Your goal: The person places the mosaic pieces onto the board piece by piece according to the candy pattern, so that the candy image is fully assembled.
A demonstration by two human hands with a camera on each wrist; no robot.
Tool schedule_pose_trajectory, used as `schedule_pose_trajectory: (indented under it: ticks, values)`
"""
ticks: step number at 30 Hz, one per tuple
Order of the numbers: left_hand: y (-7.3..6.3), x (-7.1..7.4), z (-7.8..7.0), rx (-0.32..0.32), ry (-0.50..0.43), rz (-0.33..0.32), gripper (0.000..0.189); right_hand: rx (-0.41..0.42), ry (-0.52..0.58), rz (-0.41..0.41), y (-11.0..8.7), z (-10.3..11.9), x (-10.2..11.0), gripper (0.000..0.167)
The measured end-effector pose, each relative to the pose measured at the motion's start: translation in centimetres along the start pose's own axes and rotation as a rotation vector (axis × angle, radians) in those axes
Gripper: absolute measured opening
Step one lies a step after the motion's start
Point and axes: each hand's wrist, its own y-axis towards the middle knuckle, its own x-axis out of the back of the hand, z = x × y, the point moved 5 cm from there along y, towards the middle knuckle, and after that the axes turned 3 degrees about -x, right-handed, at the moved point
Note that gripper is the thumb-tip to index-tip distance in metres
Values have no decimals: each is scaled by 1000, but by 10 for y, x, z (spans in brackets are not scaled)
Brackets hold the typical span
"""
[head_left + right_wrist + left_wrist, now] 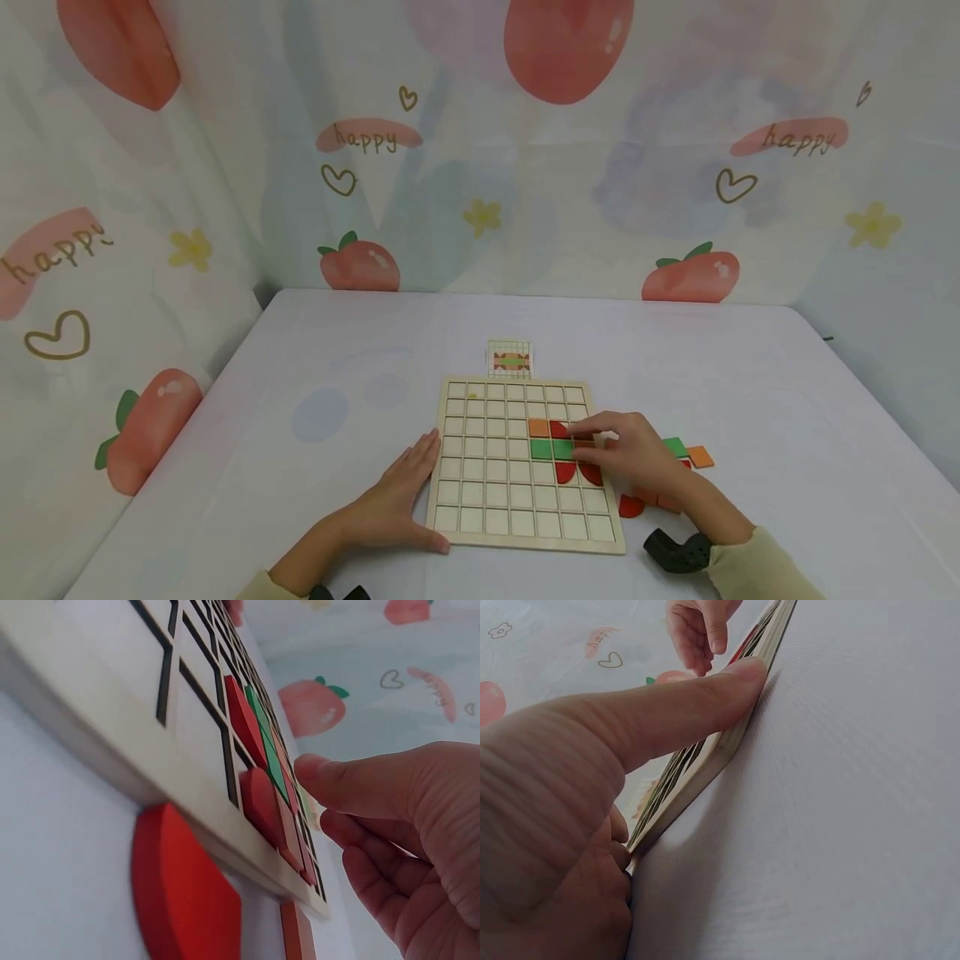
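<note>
A wooden grid board (pixel 471 493) lies on the table. My left hand (pixel 396 498) steadies it, fingers along its left edge and thumb (pixel 727 694) on the near corner. Over the board's right side is my right hand (pixel 633 450), its thumb and fingertips apart with no piece seen between them. Below those fingertips sit an orange square (pixel 537 427), green squares (pixel 542 449) and red rounded pieces (pixel 565 472) in the cells. The right hand partly hides some of these pieces.
A small pattern card (pixel 510 347) lies beyond the board's far edge. Loose pieces lie to the right, among them a green one (pixel 673 447), an orange square (pixel 701 456) and a red rounded piece (pixel 631 506). Printed curtains (pixel 465 167) hang behind the table.
</note>
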Motion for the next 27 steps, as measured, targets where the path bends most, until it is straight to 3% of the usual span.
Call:
schedule_pose_trajectory:
  ticks: [7, 15, 27]
  values:
    - [0, 0, -1, -8, -7, 4, 126, 35, -70, -98, -13, -7, 17, 27]
    - [-1, 1, -1, -5, 3, 0, 127, -106, -141, -128, -29, -21, 36, 28]
    - [-1, 0, 1, 12, 0, 18, 126, -191, -184, -170, -46, -36, 56, 31]
